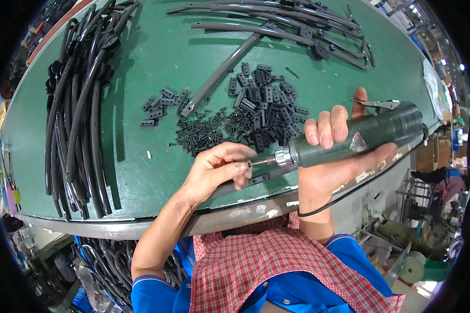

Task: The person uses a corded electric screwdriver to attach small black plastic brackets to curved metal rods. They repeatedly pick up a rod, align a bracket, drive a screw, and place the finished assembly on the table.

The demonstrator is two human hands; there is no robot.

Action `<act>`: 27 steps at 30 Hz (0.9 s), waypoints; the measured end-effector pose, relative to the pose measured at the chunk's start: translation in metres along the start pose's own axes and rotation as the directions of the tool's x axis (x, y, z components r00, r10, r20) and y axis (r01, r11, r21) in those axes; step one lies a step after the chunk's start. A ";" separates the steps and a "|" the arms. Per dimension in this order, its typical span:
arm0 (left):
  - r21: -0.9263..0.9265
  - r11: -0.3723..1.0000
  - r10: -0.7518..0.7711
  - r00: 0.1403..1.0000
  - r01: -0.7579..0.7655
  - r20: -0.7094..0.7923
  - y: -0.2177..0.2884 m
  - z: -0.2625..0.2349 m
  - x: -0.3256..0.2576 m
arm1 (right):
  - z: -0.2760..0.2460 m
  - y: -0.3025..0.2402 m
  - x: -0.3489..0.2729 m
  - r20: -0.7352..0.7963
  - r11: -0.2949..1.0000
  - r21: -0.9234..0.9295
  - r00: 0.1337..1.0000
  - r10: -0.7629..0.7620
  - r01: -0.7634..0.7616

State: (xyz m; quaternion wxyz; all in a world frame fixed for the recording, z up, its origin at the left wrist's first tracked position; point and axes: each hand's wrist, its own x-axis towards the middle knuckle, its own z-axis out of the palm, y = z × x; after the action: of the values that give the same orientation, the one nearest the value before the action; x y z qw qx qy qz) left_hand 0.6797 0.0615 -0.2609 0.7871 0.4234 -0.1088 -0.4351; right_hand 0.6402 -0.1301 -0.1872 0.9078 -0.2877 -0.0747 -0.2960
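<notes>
In my right hand [326, 176] lies a dark green electric screwdriver [363, 134], held level with its bit pointing left. The fingers wrap over its body and the palm is beneath. My left hand [214, 169] is closed in a pinch at the bit's tip, around a small dark screw [249, 165] that is partly hidden by the fingers. Just below, a dark metal tube [230, 188] runs along the table's front edge, with a black plastic block [258, 180] on it. Beyond the hands are a heap of small black screws [206, 130] and a pile of black plastic blocks [269, 96].
Bundled dark bent tubes [81, 115] lie on the green table [151, 57] at left. More tubes [277, 31] lie at the back, one reaching toward the screws. A black cable [350, 192] trails from the screwdriver below the metal table edge [245, 215]. More tubes [109, 261] sit below the table.
</notes>
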 end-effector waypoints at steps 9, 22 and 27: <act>0.966 0.027 0.316 0.919 -0.258 0.237 -0.026 0.016 -0.026 | 0.012 -0.013 -0.032 0.240 0.959 -0.278 0.962 0.131 -0.062; 0.950 0.086 0.377 0.893 -0.299 0.247 -0.034 0.008 -0.026 | 0.018 0.001 -0.036 0.483 0.836 -0.541 0.781 0.395 -0.088; 0.943 0.070 0.385 0.881 -0.324 0.274 -0.038 0.004 -0.027 | 0.005 0.023 -0.029 0.560 0.824 -0.505 0.629 0.539 -0.257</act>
State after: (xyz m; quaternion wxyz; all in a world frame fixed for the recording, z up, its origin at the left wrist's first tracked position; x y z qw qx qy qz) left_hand 0.6390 0.0704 -0.2821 0.4137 0.7952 -0.4407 -0.0479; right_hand 0.6302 -0.0983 -0.2031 0.7846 -0.5537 -0.2767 0.0351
